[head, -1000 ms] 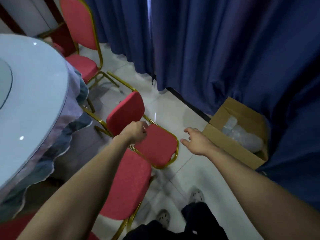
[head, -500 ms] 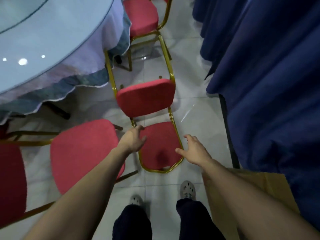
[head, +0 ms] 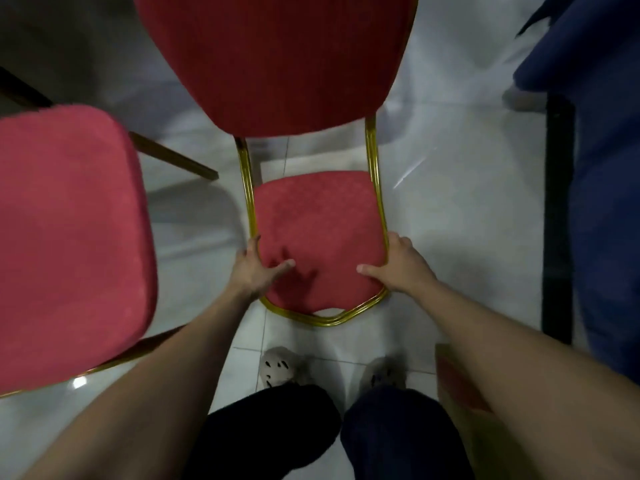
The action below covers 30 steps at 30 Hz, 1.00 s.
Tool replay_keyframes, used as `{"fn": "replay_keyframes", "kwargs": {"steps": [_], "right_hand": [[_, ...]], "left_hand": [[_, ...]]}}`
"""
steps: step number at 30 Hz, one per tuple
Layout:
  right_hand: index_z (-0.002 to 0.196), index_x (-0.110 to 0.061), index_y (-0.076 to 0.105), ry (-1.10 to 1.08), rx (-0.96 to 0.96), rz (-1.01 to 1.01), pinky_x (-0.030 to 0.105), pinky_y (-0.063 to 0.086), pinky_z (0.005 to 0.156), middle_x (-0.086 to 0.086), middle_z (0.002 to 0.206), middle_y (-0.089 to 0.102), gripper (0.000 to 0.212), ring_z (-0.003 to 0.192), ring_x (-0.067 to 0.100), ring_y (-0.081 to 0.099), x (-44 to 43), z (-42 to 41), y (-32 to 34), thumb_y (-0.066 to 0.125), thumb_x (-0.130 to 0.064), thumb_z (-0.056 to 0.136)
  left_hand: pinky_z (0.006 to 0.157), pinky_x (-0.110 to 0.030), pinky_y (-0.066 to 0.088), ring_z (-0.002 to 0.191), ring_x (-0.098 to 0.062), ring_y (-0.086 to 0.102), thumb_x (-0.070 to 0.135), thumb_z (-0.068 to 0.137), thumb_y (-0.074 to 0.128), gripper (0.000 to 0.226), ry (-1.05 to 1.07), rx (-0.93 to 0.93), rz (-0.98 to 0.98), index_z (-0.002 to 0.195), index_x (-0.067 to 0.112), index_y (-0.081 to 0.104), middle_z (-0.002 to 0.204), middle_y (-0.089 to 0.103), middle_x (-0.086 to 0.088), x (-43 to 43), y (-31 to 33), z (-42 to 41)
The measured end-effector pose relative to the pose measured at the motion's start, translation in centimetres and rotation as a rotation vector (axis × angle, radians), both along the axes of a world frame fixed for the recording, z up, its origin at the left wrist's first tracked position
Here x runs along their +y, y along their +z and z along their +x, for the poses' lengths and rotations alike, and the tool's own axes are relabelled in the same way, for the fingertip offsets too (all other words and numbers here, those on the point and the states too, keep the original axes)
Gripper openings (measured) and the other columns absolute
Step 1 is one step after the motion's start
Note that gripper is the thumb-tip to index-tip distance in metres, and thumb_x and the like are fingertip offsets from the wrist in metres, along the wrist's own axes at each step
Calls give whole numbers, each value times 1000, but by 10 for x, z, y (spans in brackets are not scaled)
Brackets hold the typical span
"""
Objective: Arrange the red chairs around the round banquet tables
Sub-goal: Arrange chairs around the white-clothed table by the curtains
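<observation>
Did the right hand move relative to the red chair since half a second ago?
Yes. The right hand moved left onto the red chair: it was open beside the gold frame, now it grips the padded edge.

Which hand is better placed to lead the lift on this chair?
Right, marginally. Both grip the chair, but the right hand wraps its gold rail with open floor beside it; the left hand has the neighbouring chair close by its arm.

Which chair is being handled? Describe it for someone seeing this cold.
Left of the blue curtain, on the pale tiled floor, is the centre chair, red with a gold frame. Unlike the left chair beside it, both the left hand and right hand grip its lower pad.
</observation>
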State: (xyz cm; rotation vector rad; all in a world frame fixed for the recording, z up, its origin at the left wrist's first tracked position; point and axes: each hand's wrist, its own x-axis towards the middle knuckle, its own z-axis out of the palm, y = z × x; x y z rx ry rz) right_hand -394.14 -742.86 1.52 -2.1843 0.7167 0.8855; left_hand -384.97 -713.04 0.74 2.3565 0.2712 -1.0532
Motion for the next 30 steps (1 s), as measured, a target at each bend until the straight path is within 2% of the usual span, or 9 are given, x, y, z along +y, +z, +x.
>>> {"fn": "replay_keyframes", "kwargs": {"steps": [4,7,10,13,17,20,24,30], "right_hand": [[166,-14,18,-80,34,-77,56,47,115,20,156,41,133,141,41,49,4,1,-116,88,-73,70],[168,-5,8,-148,93,-144,54,41,120,24,164,34,146,148,43,41,7,-7,-180,87,-76,67],[166,-4,9,-263,77,-162,53,45,116,25,160,39,150,144,45,46,4,-13,-217,91,-76,62],[163,-9,16,-293,59,-77,55,48,113,22,157,46,145,140,44,52,-7,-15,-225,94,-73,59],[155,-12,27,-305,64,-58,54,52,110,18,152,53,133,136,40,57,-20,-23,-193,93,-74,59],[150,-13,31,-305,76,-69,52,54,107,16,148,55,130,132,39,59,-31,-32,-138,89,-82,56],[154,-20,27,-313,92,-81,52,54,107,16,148,55,133,131,39,60,-48,-42,-35,86,-86,55],[159,-41,13,-369,115,-50,56,49,112,20,151,46,129,133,45,56,-68,-53,136,84,-84,61]], "left_hand": [[124,-49,40,147,-43,43,73,66,91,132,65,-25,38,169,40,15,156,36,-21,21,-112,-2],[123,-52,41,146,-44,46,71,62,94,138,126,-23,13,168,47,9,159,38,-21,36,-173,-7],[121,-57,42,145,-45,46,60,61,100,146,163,-98,-18,166,51,0,159,38,-20,40,-209,-15],[118,-58,45,144,-44,48,54,60,103,147,175,-154,-54,166,51,2,159,40,-20,42,-216,-18],[117,-58,47,144,-38,53,46,65,103,144,123,-145,-126,168,45,2,162,47,-14,41,-184,-22],[117,-59,47,144,-36,53,46,70,100,138,68,-124,-151,169,45,3,162,49,-11,33,-134,-30],[116,-55,49,139,-41,57,54,74,95,132,33,-77,-77,168,49,2,155,53,-19,21,-41,-43],[114,-45,50,136,-39,61,65,78,86,120,-23,-16,0,171,38,15,152,59,-17,4,125,-49]]}}
